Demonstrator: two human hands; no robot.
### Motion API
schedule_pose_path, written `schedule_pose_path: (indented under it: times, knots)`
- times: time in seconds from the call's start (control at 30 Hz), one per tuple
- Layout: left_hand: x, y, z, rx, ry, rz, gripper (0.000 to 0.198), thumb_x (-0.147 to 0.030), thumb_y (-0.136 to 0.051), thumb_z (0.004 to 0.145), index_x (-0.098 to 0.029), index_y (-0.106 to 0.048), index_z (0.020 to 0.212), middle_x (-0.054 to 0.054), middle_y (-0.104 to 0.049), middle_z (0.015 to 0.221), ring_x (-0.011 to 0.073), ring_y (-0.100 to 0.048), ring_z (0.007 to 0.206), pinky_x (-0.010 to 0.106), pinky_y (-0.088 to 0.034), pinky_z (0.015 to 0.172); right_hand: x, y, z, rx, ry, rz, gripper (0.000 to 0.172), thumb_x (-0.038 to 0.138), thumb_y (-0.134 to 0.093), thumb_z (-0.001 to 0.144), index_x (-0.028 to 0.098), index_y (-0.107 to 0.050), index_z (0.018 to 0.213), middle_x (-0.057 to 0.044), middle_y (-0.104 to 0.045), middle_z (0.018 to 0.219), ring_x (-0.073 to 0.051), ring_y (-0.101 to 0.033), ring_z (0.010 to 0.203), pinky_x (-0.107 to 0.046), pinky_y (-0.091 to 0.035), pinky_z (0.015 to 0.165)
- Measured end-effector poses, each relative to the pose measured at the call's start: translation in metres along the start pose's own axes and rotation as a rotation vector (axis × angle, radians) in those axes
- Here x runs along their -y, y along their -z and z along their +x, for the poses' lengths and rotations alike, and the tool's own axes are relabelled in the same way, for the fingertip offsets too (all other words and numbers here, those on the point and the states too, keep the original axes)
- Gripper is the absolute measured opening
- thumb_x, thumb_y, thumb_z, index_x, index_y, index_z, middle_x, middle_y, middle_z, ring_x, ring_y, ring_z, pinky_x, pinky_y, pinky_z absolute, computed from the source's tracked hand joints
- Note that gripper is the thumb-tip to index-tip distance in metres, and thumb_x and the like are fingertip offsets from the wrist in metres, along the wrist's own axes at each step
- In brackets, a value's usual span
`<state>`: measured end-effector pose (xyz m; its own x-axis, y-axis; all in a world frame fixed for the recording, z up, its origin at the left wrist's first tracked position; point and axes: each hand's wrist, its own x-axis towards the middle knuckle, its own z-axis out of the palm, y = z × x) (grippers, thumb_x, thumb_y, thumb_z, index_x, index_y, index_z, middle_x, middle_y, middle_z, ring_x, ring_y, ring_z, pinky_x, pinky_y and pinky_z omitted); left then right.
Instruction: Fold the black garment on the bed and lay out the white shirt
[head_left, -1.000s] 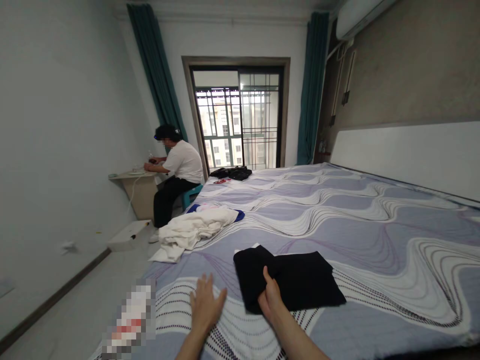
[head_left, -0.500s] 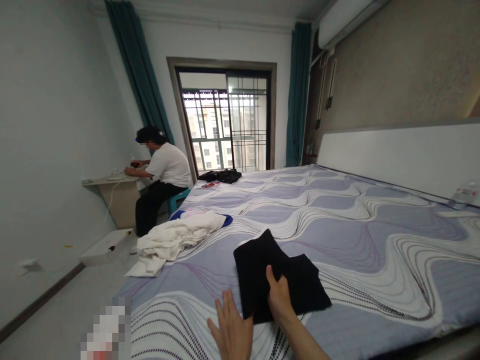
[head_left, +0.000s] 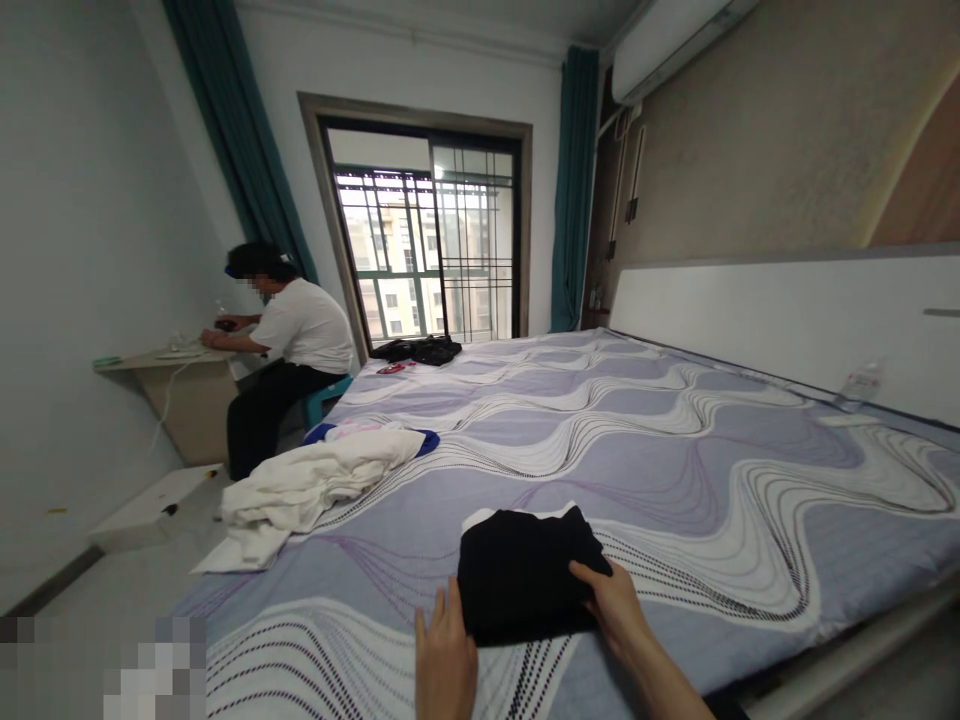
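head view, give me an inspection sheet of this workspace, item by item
surface: bed with a wavy purple, grey and white cover.
job's things: folded black garment near the bed's near edge, a white edge showing at its back.
clutter: white clothes heaped at the left edge; dark pile at the far corner; bottle by the headboard.
hands: left hand flat against the garment's left edge; right hand on its right corner.
cables: white cord hanging from the wall desk.
surroundings: seated person at the desk, window, teal curtains.
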<state>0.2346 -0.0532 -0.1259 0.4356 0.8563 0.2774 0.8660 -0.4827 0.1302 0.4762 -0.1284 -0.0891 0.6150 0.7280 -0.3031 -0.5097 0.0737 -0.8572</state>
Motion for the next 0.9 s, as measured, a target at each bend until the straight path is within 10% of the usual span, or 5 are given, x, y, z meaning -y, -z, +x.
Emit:
schedule_pose_path:
  times: [0.2, 0.4, 0.67, 0.77, 0.9]
  knots:
    - [0.047, -0.007, -0.023, -0.060, 0.029, -0.046, 0.073, 0.001, -0.024, 0.083, -0.023, -0.009, 0.151, 0.006, -0.040, 0.153, 0.0282, -0.028, 0.145, 0.053, -0.035, 0.113, -0.011, -0.023, -0.014, 0.087, -0.115, -0.142, 0.049, 0.030, -0.082, 0.053, 0.016, -0.063, 0.096, -0.007, -0.076, 0.081, -0.025, -0.071, 0.074, -0.032, -0.056, 0.059]
    - [0.035, 0.007, -0.026, 0.025, 0.013, -0.097, 0.077, 0.002, -0.028, 0.080, -0.026, -0.014, 0.151, 0.004, -0.029, 0.158, 0.0260, -0.024, 0.146, 0.054, -0.029, 0.117, 0.002, -0.008, -0.015, 0.072, 0.085, -0.253, 0.053, 0.029, -0.077, 0.056, 0.018, -0.060, 0.105, -0.002, -0.074, 0.074, -0.022, -0.069, 0.065, -0.029, -0.052, 0.056]
    - [0.025, 0.029, -0.015, -0.068, -0.102, -0.256, 0.085, -0.007, -0.047, 0.071, -0.031, -0.024, 0.149, 0.000, -0.012, 0.162, 0.0304, -0.002, 0.149, 0.058, -0.028, 0.117, 0.017, 0.009, -0.024, -0.236, 0.560, -0.892, 0.066, 0.025, -0.054, 0.069, 0.015, -0.050, 0.134, -0.014, -0.060, 0.129, -0.030, -0.056, 0.120, -0.045, -0.043, 0.104]
    - [-0.004, 0.042, 0.017, -0.078, -0.257, -0.293, 0.069, -0.010, -0.035, 0.084, -0.028, -0.023, 0.150, 0.000, -0.015, 0.162, 0.0249, -0.005, 0.149, 0.053, -0.026, 0.119, 0.020, -0.034, -0.038, 0.003, 0.886, -1.199, 0.054, 0.026, -0.048, 0.082, 0.020, -0.054, 0.135, -0.008, -0.045, 0.148, -0.028, -0.027, 0.143, -0.048, -0.019, 0.119]
    - [-0.035, 0.030, 0.053, 0.024, -0.365, -0.172, 0.056, -0.016, -0.028, 0.092, -0.018, -0.026, 0.148, 0.008, -0.029, 0.158, 0.0249, -0.019, 0.148, 0.052, -0.030, 0.117, 0.000, -0.077, -0.036, 0.305, 0.832, -1.436, 0.057, 0.022, -0.049, 0.086, 0.025, -0.046, 0.143, -0.005, -0.038, 0.153, -0.032, -0.020, 0.145, -0.058, -0.006, 0.118]
